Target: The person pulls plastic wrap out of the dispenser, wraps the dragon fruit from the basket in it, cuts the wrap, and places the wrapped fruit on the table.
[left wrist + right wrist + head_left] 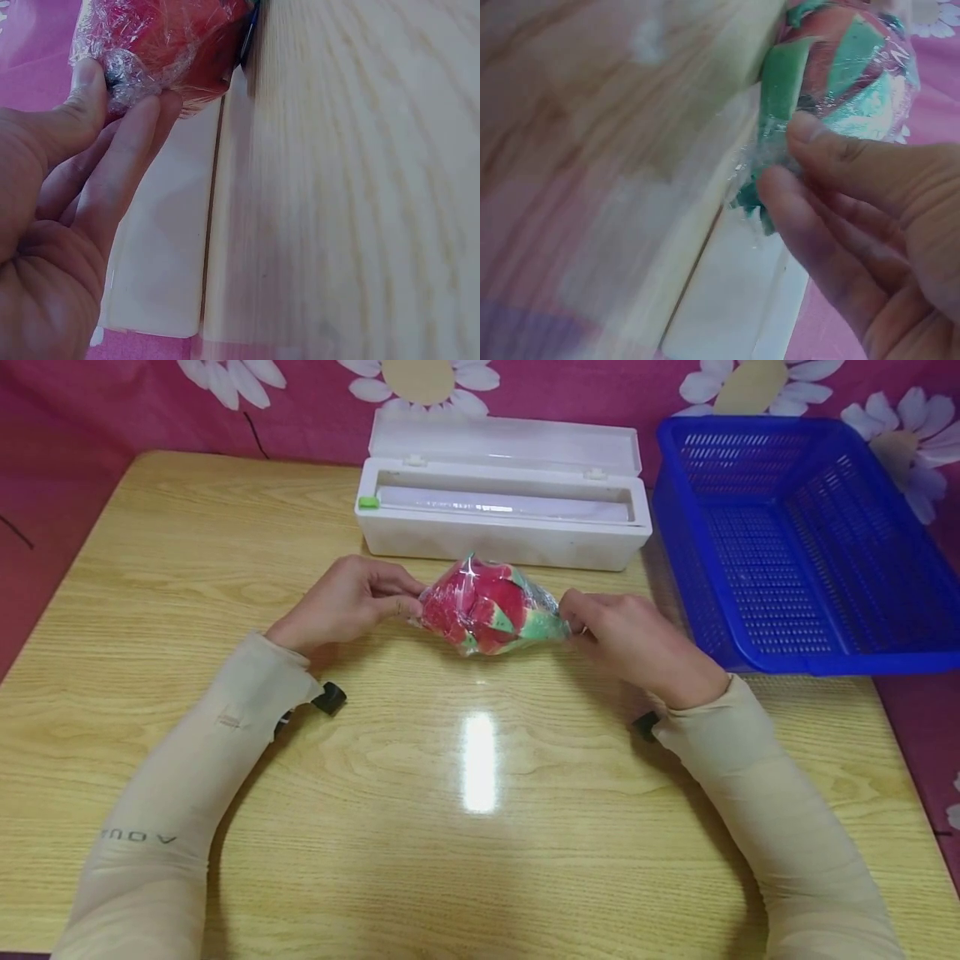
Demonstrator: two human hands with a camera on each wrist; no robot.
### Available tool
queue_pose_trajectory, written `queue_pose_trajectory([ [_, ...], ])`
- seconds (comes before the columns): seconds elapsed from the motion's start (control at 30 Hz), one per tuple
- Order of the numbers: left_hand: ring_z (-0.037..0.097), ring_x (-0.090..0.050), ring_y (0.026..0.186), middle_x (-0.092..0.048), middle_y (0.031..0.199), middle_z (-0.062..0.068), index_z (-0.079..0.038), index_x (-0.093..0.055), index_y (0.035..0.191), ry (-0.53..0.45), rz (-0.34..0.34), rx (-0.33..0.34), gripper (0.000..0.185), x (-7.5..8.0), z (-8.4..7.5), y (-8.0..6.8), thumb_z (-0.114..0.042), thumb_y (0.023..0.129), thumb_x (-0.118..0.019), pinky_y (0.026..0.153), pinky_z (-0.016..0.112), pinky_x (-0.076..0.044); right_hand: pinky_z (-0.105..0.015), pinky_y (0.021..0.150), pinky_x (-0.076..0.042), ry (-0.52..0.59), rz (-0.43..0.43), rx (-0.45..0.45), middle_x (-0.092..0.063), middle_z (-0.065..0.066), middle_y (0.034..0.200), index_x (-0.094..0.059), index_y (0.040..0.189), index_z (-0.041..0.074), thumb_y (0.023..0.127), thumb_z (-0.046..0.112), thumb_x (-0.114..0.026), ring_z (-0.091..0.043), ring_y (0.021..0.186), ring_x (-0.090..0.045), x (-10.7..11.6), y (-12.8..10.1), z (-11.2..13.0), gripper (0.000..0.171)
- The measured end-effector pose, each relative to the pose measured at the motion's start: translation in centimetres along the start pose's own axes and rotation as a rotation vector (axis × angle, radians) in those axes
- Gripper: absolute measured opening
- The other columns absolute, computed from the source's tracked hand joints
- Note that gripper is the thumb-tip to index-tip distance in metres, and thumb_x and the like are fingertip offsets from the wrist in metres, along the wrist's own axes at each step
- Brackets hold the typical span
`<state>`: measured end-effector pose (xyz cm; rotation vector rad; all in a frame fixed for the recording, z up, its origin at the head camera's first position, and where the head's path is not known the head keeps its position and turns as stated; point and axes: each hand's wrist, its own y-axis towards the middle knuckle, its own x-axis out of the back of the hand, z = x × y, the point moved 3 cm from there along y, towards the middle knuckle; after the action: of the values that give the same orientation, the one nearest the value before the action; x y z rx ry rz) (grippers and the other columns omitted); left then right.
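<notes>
A dragon fruit, red with green-tipped scales, is wrapped in clear plastic film and held between both hands over the table. My left hand pinches the gathered film at its left end; in the left wrist view, thumb and fingertips press on crumpled film. At the green end, my right hand pinches the wrap, with thumb and forefinger meeting near the scales in the right wrist view. Film stretches tight and shiny over the fruit. Just behind it stands a white cling film box, lid raised, a film roll inside.
A blue plastic basket stands at the right, close beside the box. A small green slider sits on the box's left front edge. The wooden table backs onto a pink flowered cloth.
</notes>
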<state>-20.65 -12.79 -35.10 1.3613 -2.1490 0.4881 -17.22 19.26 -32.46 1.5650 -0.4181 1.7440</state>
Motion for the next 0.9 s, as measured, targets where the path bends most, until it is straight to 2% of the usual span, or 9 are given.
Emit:
queue_pose_trajectory([
  [0.1, 0.002, -0.072, 0.088, -0.081, 0.109, 0.007, -0.013, -0.079, 0.115, -0.002, 0.0, 0.01, 0.021, 0.05, 0.1, -0.01, -0.019, 0.096, -0.074, 0.079, 0.015, -0.055, -0.044, 0.065, -0.055, -0.027, -0.002, -0.041, -0.068, -0.011, 0.088, -0.062, 0.104, 0.004, 0.091, 0.003, -0.075, -0.028, 0.072, -0.066, -0.09, 0.05, -0.03, 0.019],
  [0.23, 0.003, -0.071, 0.088, -0.081, 0.109, 0.006, -0.015, -0.08, 0.115, -0.012, 0.007, 0.04, 0.022, 0.14, 0.14, -0.08, -0.021, 0.095, -0.075, 0.078, 0.016, -0.055, -0.052, 0.074, -0.06, -0.072, 0.004, -0.073, -0.067, -0.019, 0.108, -0.063, 0.118, -0.002, 0.09, 0.015, -0.08, -0.039, 0.085, -0.071, -0.15, 0.07, -0.15, 0.036],
  [0.3, 0.004, -0.07, 0.089, -0.081, 0.111, 0.005, -0.016, -0.08, 0.115, -0.012, 0.009, 0.05, 0.022, 0.19, 0.07, -0.14, -0.023, 0.094, -0.076, 0.079, 0.016, -0.055, -0.053, 0.079, -0.06, -0.089, 0.018, -0.072, -0.067, -0.021, 0.11, -0.064, 0.122, -0.003, 0.09, 0.018, -0.081, -0.039, 0.091, -0.071, -0.2, 0.09, -0.24, 0.042],
  [0.5, 0.008, -0.064, 0.096, -0.081, 0.113, 0.001, -0.021, -0.081, 0.115, -0.01, 0.009, 0.106, 0.024, 0.35, -0.21, -0.31, -0.028, 0.093, -0.077, 0.082, 0.021, -0.051, -0.054, 0.087, -0.059, -0.105, 0.087, -0.08, -0.075, -0.022, 0.108, -0.066, 0.131, 0.001, 0.09, 0.024, -0.08, -0.039, 0.1, -0.072, -0.45, 0.23, -0.65, 0.048],
  [0.67, 0.01, -0.058, 0.094, -0.081, 0.114, -0.001, -0.022, -0.08, 0.116, 0.002, 0.008, 0.137, 0.027, 0.42, -0.34, -0.36, -0.031, 0.091, -0.078, 0.076, 0.023, -0.045, -0.053, 0.082, -0.061, -0.081, 0.111, -0.108, -0.077, -0.024, 0.105, -0.064, 0.133, 0.004, 0.093, 0.025, -0.077, -0.038, 0.092, -0.076, -0.66, 0.07, -0.94, 0.047],
  [0.9, 0.01, -0.071, 0.096, -0.081, 0.11, 0.004, -0.019, -0.081, 0.116, 0.012, -0.011, 0.113, 0.025, 0.41, -0.76, -0.45, -0.025, 0.091, -0.079, 0.083, 0.02, -0.054, -0.051, 0.072, -0.06, -0.08, 0.125, -0.132, -0.077, -0.019, 0.086, -0.066, 0.128, 0.002, 0.096, 0.024, -0.074, -0.034, 0.075, -0.075, -0.66, 0.12, -0.44, 0.04],
])
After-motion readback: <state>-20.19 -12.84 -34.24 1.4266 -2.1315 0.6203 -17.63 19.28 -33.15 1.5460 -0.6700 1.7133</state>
